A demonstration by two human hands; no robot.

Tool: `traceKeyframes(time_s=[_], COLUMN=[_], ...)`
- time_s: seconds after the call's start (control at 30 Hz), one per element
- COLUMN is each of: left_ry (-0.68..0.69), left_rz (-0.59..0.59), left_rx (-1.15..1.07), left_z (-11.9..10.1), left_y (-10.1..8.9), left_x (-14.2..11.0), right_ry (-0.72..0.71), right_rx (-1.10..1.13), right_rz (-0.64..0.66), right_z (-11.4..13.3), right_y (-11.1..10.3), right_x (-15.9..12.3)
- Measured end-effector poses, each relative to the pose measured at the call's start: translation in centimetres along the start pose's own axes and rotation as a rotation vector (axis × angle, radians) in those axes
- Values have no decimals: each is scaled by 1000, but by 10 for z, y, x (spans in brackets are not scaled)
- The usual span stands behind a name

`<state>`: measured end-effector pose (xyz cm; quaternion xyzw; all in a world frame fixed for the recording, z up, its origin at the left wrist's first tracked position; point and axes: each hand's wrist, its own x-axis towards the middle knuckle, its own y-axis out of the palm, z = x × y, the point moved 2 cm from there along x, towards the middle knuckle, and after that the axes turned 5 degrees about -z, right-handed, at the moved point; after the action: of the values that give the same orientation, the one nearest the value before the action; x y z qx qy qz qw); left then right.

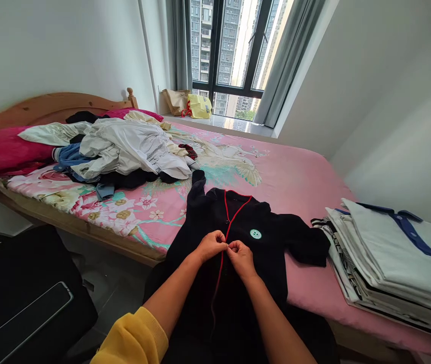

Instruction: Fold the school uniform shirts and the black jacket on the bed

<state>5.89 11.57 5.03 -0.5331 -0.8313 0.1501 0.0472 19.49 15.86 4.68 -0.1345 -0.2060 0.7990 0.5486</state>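
A black cardigan (268,230) with red trim down its front and a round green-and-white badge is spread over the bed's near edge and hangs down toward me. Its sleeves reach out to both sides. My left hand (213,244) pinches the front edge at the red trim, partway down from the neckline. Right beside it, my right hand (241,257) pinches the same front edge, the fingertips of both hands meeting. Whatever small part lies between the fingertips, perhaps a button, is hidden.
A stack of folded white shirts (397,253) sits at the bed's right. Rumpled clothes (124,146) are heaped on the left, by red pillows (10,146). A phone (26,323) lies on a black chair (59,268) at lower left. Bags (199,106) stand on the windowsill.
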Motion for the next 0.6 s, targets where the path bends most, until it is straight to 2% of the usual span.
traceKeyframes(time_s=[0.17,0.4,0.6], left_ry=[-42,-94,-127], left_rz=[2,16,3], left_rx=[-90,-213,-235], left_z=[3,2,3], left_y=[3,4,4], left_x=[3,6,7], right_ry=[22,152,177], right_rx=[25,116,143], right_rz=[3,145,122], right_z=[1,-1,-1], right_y=[-1,-1,0], right_x=[-1,3,2])
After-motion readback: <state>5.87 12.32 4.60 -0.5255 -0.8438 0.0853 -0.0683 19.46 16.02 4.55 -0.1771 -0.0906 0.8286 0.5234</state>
